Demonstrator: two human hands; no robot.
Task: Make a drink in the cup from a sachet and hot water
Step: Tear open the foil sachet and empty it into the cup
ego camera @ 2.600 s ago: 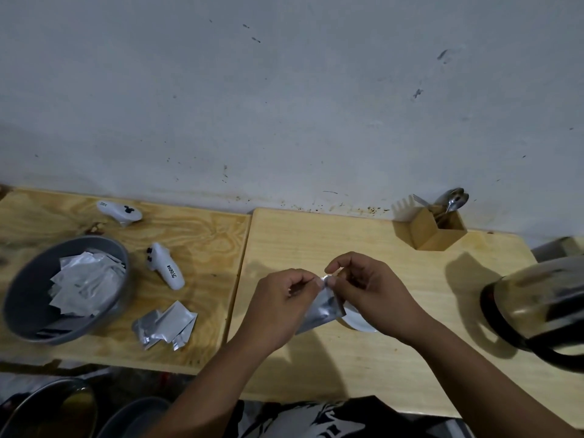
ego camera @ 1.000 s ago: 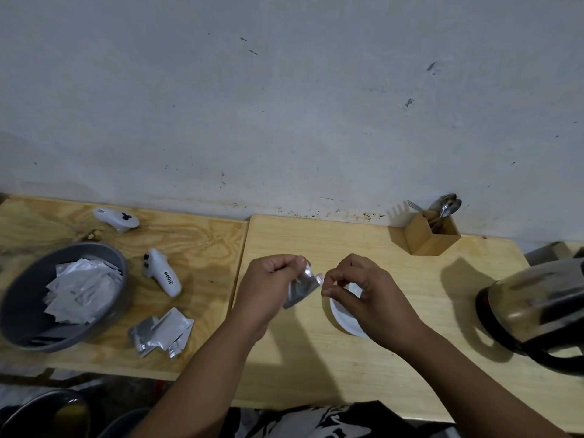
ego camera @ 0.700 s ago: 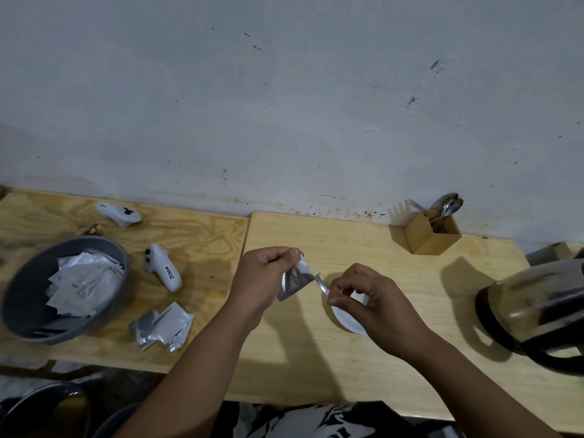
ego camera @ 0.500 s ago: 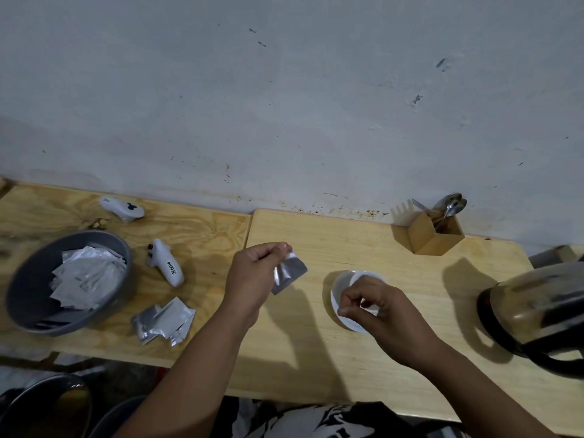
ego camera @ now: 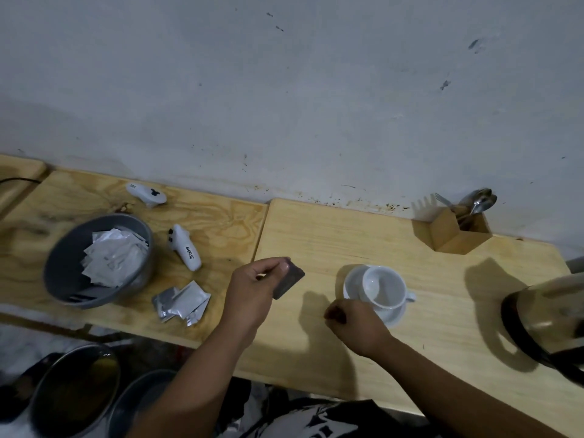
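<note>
A white cup [ego camera: 384,287] stands empty on its white saucer [ego camera: 393,317] on the right wooden table. My left hand [ego camera: 252,295] is left of the cup and pinches a small silver sachet [ego camera: 289,279] by its upper edge, held above the table. My right hand [ego camera: 355,327] rests just in front and left of the saucer with its fingers curled shut. I cannot see whether anything is inside the fist. A dark-handled kettle [ego camera: 546,320] sits at the right edge, partly cut off.
A grey bowl [ego camera: 60,254] of several sachets stands on the left table, with loose sachets [ego camera: 181,303] beside it. Two white controllers [ego camera: 186,248] [ego camera: 147,194] lie behind. A wooden holder [ego camera: 458,232] with spoons stands by the wall. Metal bowls [ego camera: 76,390] sit below the table edge.
My hands pulled apart after tearing the sachet's top. The left hand moved left with the sachet, the right hand dropped toward me and closed, and the cup is now uncovered.
</note>
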